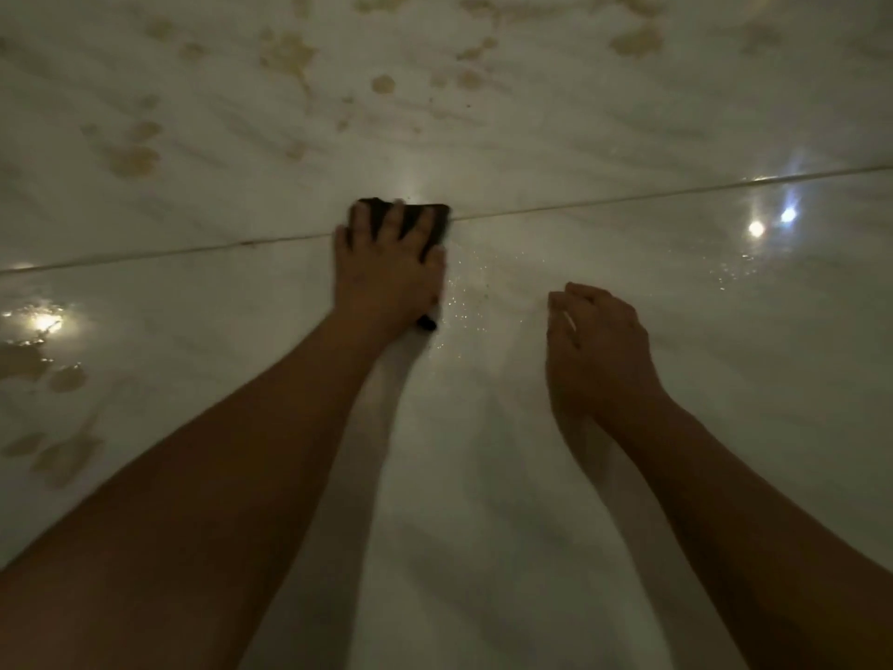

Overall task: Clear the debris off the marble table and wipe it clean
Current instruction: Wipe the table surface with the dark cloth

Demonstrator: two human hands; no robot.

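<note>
The white marble table (483, 476) fills the whole view in dim light. My left hand (386, 273) presses flat on a dark cloth (435, 217), which lies across the seam (628, 198) between two slabs. A corner of the cloth sticks out below my palm. My right hand (597, 350) hovers to the right with its fingers loosely curled and nothing in it. Small water droplets (464, 292) glisten between the two hands.
Brown stains (290, 53) spread over the far slab, and more brown patches (43, 369) lie at the left edge. Lamp reflections (756, 228) shine on the wet surface at the right and at the left.
</note>
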